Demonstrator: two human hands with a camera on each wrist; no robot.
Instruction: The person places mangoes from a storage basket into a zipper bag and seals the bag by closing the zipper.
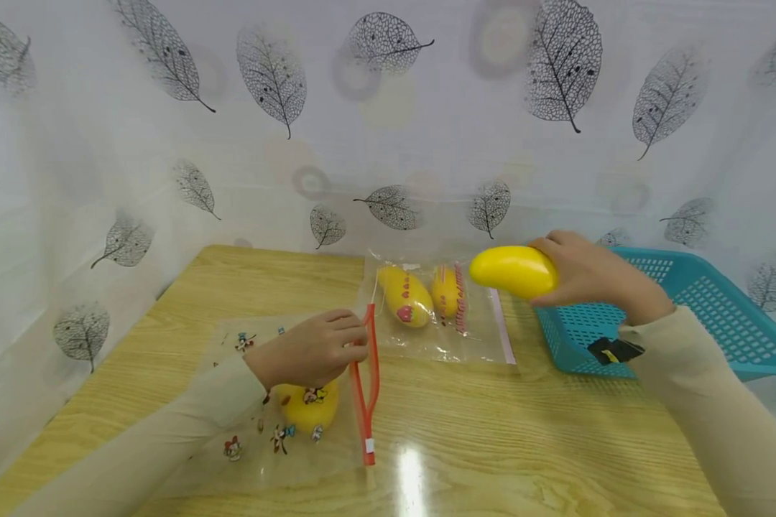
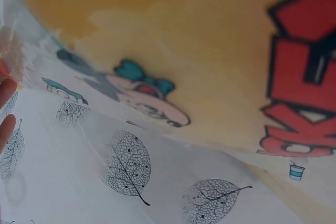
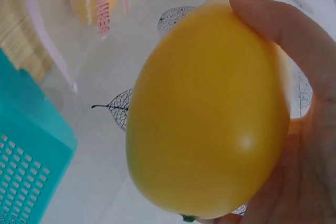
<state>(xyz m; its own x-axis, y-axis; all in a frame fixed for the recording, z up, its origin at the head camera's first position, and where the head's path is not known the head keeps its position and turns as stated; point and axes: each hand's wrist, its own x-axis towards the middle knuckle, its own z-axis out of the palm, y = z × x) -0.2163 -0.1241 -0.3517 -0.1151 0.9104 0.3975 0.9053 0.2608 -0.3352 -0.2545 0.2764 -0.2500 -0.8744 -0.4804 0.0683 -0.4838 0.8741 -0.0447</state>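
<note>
In the head view my right hand grips a smooth yellow mango, holding it in the air left of the basket. The right wrist view shows this mango between thumb and fingers, a small green stem at its lower end. My left hand pinches the red-edged mouth of a clear zip bag printed with cartoon figures. A yellow fruit lies inside that bag, partly hidden under the hand and wrist. Up close, the left wrist view shows the bag's prints over yellow.
Behind, a second clear zip bag with a pink edge lies flat, holding yellow fruits. A teal perforated basket stands at the right, beneath my right forearm. Leaf-patterned white cloth hangs behind the wooden table.
</note>
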